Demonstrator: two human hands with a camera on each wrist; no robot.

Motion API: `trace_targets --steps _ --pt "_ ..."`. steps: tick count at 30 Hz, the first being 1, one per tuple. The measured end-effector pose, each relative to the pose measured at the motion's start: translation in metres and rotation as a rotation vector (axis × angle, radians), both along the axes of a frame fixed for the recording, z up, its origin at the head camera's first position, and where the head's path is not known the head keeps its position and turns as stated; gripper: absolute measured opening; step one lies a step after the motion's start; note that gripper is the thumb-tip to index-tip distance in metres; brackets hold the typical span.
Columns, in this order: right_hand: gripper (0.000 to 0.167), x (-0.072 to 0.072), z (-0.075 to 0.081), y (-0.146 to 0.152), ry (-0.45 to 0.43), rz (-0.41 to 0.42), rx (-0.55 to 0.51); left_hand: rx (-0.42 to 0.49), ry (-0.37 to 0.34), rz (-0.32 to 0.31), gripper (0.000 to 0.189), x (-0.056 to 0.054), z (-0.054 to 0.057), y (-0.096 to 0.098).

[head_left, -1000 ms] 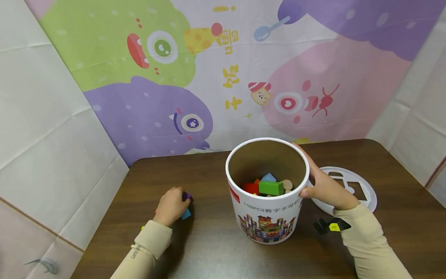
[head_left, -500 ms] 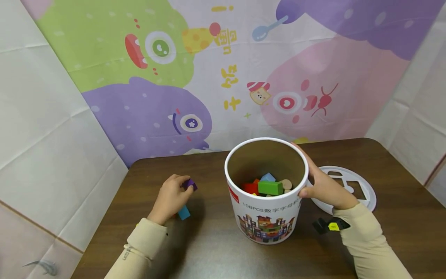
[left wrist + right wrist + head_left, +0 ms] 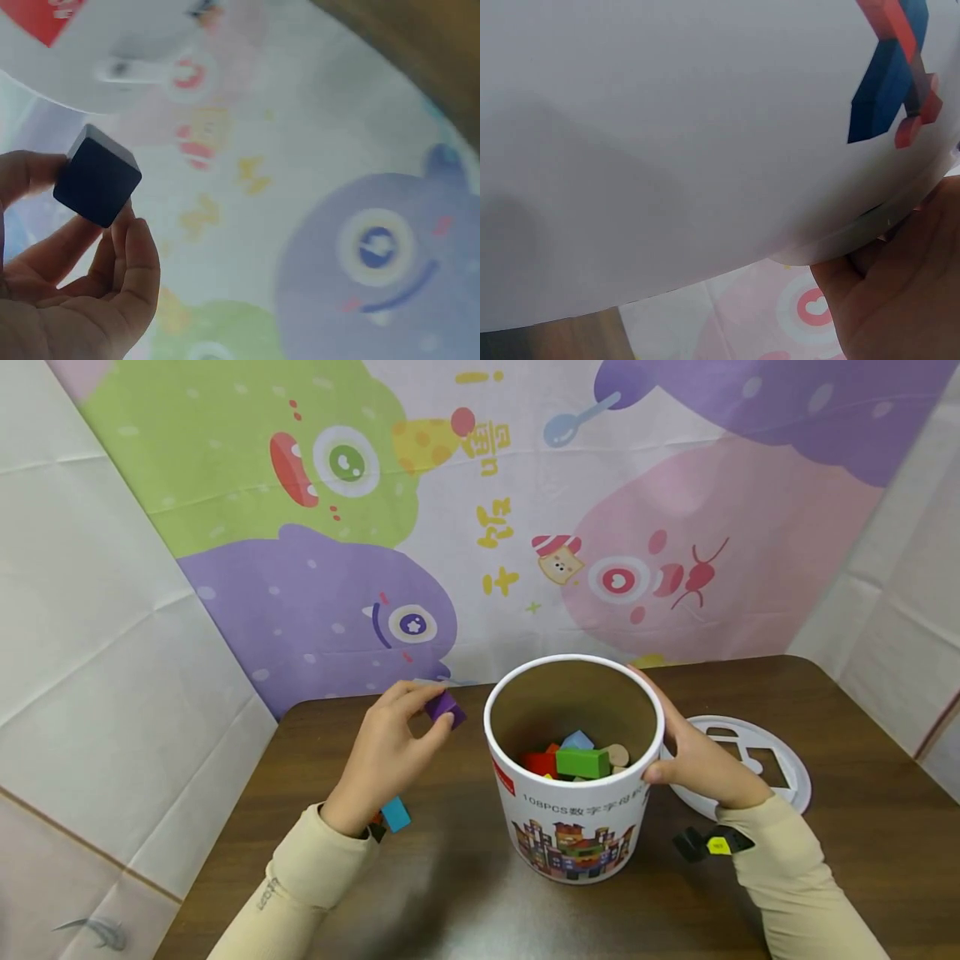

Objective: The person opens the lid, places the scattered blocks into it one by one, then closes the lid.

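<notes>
My left hand [image 3: 384, 756] pinches a purple block [image 3: 447, 708] between thumb and fingers, raised above the table just left of the bucket. The left wrist view shows this block [image 3: 97, 180] dark against the light, its square face toward the camera. A white printed bucket [image 3: 577, 835] stands upright with its mouth uncovered; inside lie green, red, blue and plain wooden blocks. At its right side my right hand [image 3: 705, 764] grips the upper wall, thumb just under the rim. In the right wrist view, the bucket's white wall [image 3: 667, 150] fills most of the picture beside that hand [image 3: 907, 285].
A blue block [image 3: 396, 814] lies on the brown table [image 3: 465, 910] beside the left wrist, with an orange piece partly hidden there. The white cut-out lid [image 3: 797, 768] rests behind the right forearm. A cartoon cloth [image 3: 510, 627] hangs behind the table.
My left hand has lifted the purple block off the table and carried it up and right, toward the bucket. The blue block now shows more fully. My right hand and the bucket stay put.
</notes>
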State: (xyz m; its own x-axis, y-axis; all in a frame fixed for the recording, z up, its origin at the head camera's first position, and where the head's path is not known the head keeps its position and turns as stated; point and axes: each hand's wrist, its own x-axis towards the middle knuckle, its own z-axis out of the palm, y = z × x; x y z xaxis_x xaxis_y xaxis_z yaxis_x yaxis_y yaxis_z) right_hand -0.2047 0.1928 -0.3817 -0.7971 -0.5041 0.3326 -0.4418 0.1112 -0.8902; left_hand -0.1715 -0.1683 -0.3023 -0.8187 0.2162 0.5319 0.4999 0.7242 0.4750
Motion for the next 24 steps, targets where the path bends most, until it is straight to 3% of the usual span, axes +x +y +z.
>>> trace_targets --steps 7,17,21,24 --pt "0.106 0.001 0.002 -0.001 0.006 0.011 -0.01 -0.02 0.053 -0.141 0.033 -0.001 0.02 0.04" --pt "0.108 0.001 0.002 -0.001 0.011 0.014 -0.009 -0.104 -0.092 -0.304 0.035 -0.018 0.022 0.085" --pt "0.108 0.0 0.001 -0.001 0.009 0.008 -0.001 -0.19 -0.143 -0.345 0.036 -0.023 0.023 0.097" --pt "0.108 0.0 0.001 0.0 0.009 0.002 0.003 -0.286 -0.141 -0.374 0.035 -0.028 0.024 0.106"
